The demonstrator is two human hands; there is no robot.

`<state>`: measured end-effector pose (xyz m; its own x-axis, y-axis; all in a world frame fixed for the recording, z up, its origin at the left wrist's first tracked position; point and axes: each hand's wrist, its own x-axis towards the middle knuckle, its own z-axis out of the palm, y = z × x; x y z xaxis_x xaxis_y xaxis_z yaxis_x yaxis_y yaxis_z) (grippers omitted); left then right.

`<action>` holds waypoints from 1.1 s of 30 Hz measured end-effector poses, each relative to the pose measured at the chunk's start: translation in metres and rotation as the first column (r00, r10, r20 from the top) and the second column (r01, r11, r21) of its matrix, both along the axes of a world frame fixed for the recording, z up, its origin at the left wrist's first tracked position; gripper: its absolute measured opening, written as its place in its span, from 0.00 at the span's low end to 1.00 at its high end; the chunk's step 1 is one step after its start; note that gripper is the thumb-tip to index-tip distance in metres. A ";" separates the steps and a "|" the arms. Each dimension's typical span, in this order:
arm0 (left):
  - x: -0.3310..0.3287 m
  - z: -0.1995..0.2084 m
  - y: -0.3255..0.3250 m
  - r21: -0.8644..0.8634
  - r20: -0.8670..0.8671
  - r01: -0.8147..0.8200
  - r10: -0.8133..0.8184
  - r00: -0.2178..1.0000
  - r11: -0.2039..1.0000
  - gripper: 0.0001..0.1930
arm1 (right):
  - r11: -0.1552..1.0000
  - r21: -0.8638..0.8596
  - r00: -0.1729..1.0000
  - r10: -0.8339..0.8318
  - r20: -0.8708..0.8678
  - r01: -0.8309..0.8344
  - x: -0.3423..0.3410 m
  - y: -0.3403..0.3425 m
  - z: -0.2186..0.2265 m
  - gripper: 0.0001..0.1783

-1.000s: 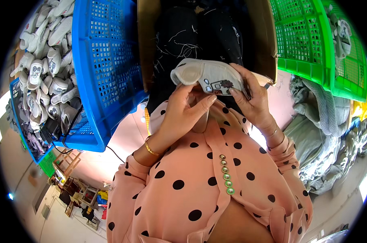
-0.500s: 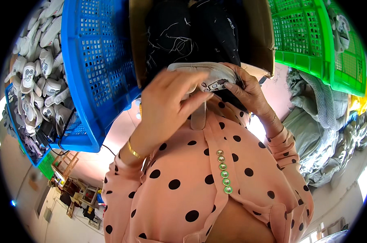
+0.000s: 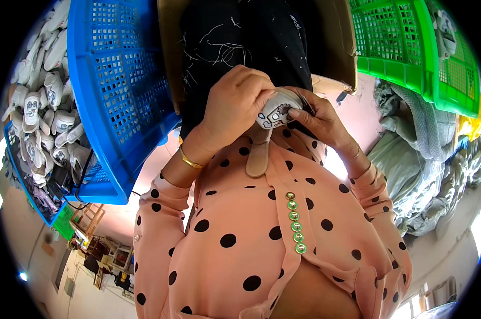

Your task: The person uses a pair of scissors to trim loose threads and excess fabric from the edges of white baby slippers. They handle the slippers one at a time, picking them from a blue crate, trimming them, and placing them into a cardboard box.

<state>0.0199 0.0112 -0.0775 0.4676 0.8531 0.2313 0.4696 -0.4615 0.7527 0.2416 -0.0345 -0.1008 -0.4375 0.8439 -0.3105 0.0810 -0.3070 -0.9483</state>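
A small white shoe upper (image 3: 276, 115) with a printed cartoon pattern is held above my lap between both hands. My left hand (image 3: 235, 103) is closed with its fingertips pinched at the upper's left edge. My right hand (image 3: 320, 114) grips the other side, thumb pressed on the printed face and fingers curled behind. A pale beige strap (image 3: 258, 158) with a rounded end hangs below the upper against my polka-dot shirt. The back of the upper is hidden by my hands.
A blue plastic basket (image 3: 126, 106) stands at left, beside a heap of similar white shoe pieces (image 3: 44, 114). At right are a green basket (image 3: 397, 42) and grey cloth bundles (image 3: 410, 170). An open cardboard box (image 3: 333, 42) surrounds my thread-strewn black trousers (image 3: 219, 40).
My left hand has gone from a blurred, spread pose across the upper to a pinch at its left edge. The printed face has turned more into view, and the strap hangs longer.
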 end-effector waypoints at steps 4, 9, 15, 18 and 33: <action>0.000 -0.008 -0.001 -0.152 0.104 -0.022 0.039 0.994 0.988 0.06 | 0.996 -0.079 0.997 -0.046 -0.057 0.041 -0.002 -0.002 -0.002 0.27; 0.001 -0.016 0.002 -0.151 0.103 -0.011 0.027 0.994 0.988 0.06 | 0.997 0.008 0.996 -0.077 0.048 0.076 -0.004 -0.008 -0.011 0.27; 0.000 -0.016 0.002 -0.216 0.140 -0.054 0.086 0.986 0.975 0.05 | 0.868 0.475 0.831 -0.154 0.535 -0.145 0.007 -0.003 -0.001 0.24; 0.000 -0.016 0.000 -0.255 0.151 -0.059 0.100 0.983 0.965 0.05 | 0.848 0.493 0.730 -0.209 0.650 -0.195 0.010 0.008 0.014 0.23; -0.003 -0.026 0.001 -0.756 0.375 0.026 0.400 0.836 0.654 0.07 | 0.792 0.445 0.617 -0.113 0.779 -0.417 0.009 0.036 0.029 0.24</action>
<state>0.0166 0.0127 -0.1035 0.2865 0.8937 -0.3454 -0.0320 0.3693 0.9288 0.2509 0.0015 -0.0716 -0.4147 0.9042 -0.1021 0.8106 0.3160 -0.4930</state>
